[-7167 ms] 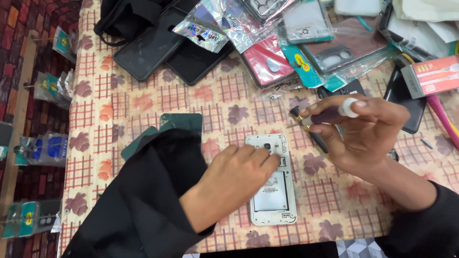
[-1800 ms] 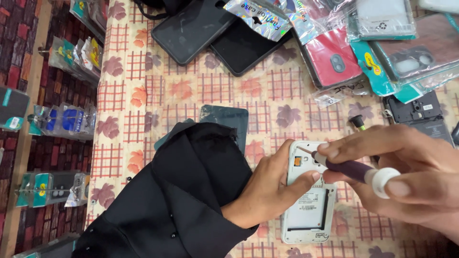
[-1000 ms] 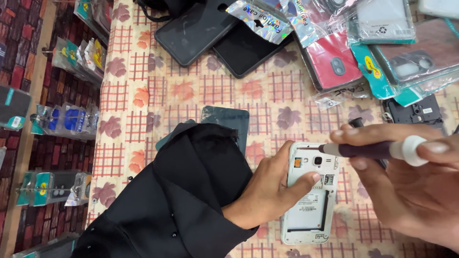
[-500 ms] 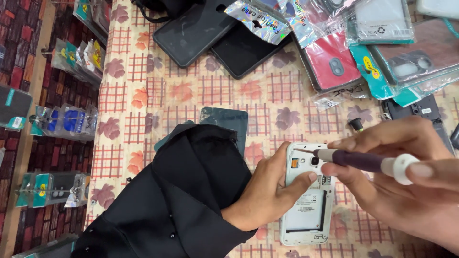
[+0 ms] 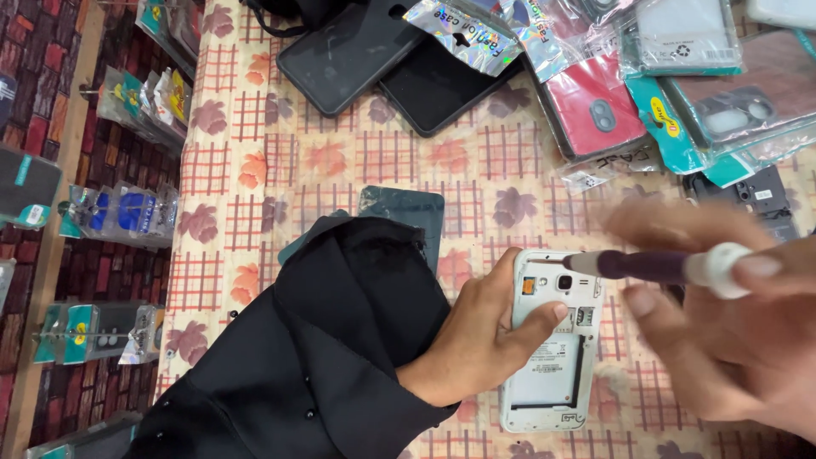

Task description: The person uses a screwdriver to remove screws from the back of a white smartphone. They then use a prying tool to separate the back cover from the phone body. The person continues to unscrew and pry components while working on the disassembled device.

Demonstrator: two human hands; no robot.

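The cloth-covered table (image 5: 357,161), cream with a red check and brown flower print, fills most of the view. On it, at about five o'clock from the middle of the picture, lies the white rectangular phone with its back cover off (image 5: 552,340), long axis running from twelve to six o'clock, camera end at twelve. Its plastic frame looks smooth and hard; the battery bay is a pale flat panel.

The left hand (image 5: 480,336), coming out of a loose black fabric sleeve (image 5: 323,357), lies at nine o'clock of the phone and clasps its left edge, thumb pressed across the upper back near the card slots.

The right hand (image 5: 722,331), blurred, sits at three o'clock of the phone and pinches a slim screwdriver with a dark purple shaft and white round cap (image 5: 654,265). The tool lies nearly level, pointing toward nine o'clock, its metal tip at the phone's top edge just beside the camera lens; whether it touches a screw cannot be told.

A dark green glossy back panel (image 5: 404,212) lies at eleven o'clock of the phone, partly under the sleeve.
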